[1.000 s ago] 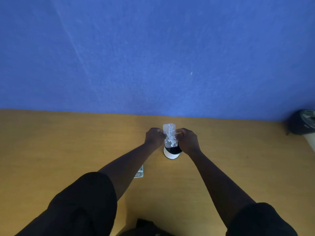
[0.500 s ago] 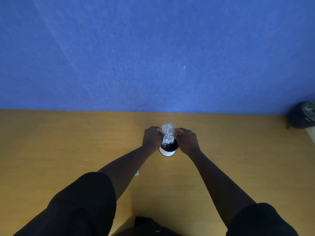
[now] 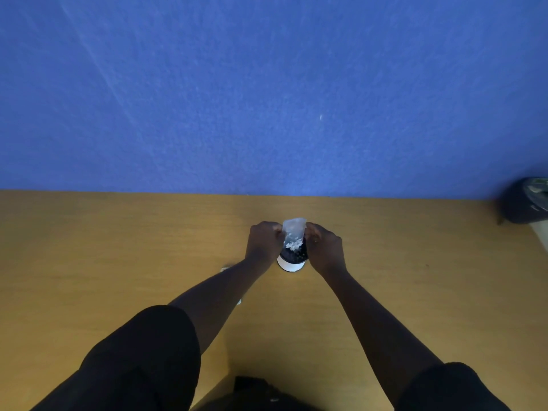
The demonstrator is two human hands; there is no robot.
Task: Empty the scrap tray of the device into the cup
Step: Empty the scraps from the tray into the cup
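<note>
**Tray tipped over cup, scraps at its near end**

Clear scrap tray held between both hands above the cup, which stands on the worktop in the middle, near the blue wall. Left hand pinches the tray's left edge, right hand pinches the right edge; both grips closed on the tray, one each side, about equally near. Tray's long axis runs far-to-near and slopes down toward the person: far end high, near end right over the cup's dark mouth. White scraps bunched at the low near end, just at the rim; some specks seem already inside the cup, too small to be sure. Far half of the tray looks bare.

Judgement: pouring step, well along. The rest turns on keeping the low near end centred over the mouth while tilting steeper. Risk: scraps spill past the rim. A small pale object peeks out beside the left forearm; cannot tell what it is.
</note>
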